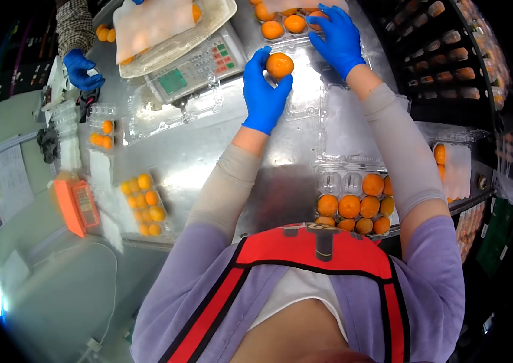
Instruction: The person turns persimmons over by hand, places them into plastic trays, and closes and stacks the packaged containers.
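Note:
My left hand (265,91), in a blue glove, holds one orange fruit (279,65) between thumb and fingers above the metal table. My right hand (338,41), also blue-gloved, reaches over the fruit tray (282,36) at the top, its fingertips on an orange fruit there. A white sheet (305,5) partly covers that tray. Near my body, a clear plastic tray (330,181) holds several orange fruits and has some bare cups. Its transparent lid (353,130) lies folded back beyond it.
A scale (199,63) bears a shallow basin (227,15) at the upper left. Beside it is another person's gloved hand (81,69). Small fruits (143,206) and an orange device (77,206) are at the left. Black crates (438,60) stand at the right.

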Available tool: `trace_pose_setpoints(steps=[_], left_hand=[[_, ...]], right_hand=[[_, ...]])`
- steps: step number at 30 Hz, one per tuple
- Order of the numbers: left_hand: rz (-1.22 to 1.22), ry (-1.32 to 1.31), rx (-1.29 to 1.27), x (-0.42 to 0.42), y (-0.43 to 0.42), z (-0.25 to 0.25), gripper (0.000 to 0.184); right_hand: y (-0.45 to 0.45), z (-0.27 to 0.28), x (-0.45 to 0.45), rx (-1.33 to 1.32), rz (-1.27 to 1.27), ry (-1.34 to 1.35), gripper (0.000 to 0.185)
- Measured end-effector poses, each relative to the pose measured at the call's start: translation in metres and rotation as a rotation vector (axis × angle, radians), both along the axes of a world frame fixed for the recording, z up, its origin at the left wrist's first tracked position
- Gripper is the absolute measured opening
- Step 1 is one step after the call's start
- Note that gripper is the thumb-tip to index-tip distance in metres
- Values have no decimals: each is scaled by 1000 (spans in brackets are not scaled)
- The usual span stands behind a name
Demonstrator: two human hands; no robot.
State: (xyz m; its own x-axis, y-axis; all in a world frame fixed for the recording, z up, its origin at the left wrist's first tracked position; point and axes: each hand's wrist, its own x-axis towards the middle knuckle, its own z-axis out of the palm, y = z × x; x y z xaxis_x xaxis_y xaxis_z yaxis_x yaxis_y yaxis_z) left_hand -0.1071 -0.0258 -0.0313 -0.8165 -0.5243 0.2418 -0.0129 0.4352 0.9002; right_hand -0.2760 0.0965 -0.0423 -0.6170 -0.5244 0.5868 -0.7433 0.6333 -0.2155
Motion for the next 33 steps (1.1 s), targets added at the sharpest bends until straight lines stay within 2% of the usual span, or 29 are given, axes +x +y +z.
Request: trace_pose_setpoints(steps=[2,6,8,14,19,22,26,29,31,33], left_hand=[[19,23,-42,-5,-3,-5,61],[49,84,0,-16,-9,-17,64],[56,78,69,-18,-9,-10,64],[58,63,57,-20,-9,-10,63],[72,69,14,-20,-10,-10,64],[67,97,0,-23,-9,-12,65],[40,124,39,-27,-9,-11,63],[33,136,3,-30,-11,-9,63],[28,135,35,-30,-10,-6,59],[23,132,68,-31,-10,-7,55]], right_hand=[[-9,15,8,-20,23,-136,23],[-26,22,10,-64,63,-109,15],[-35,28,16,-92,103,-122,16],[-59,10,5,14,168,-86,23],[-46,14,-22,-22,-5,-4,39],[-29,22,-42,-27,-135,-4,42],[-16,32,-42,-61,-51,-53,42],[-10,25,-43,-1,-20,13,42],[-8,22,-45,-113,-3,-99,43],[-6,21,-45,-164,-52,-83,43]])
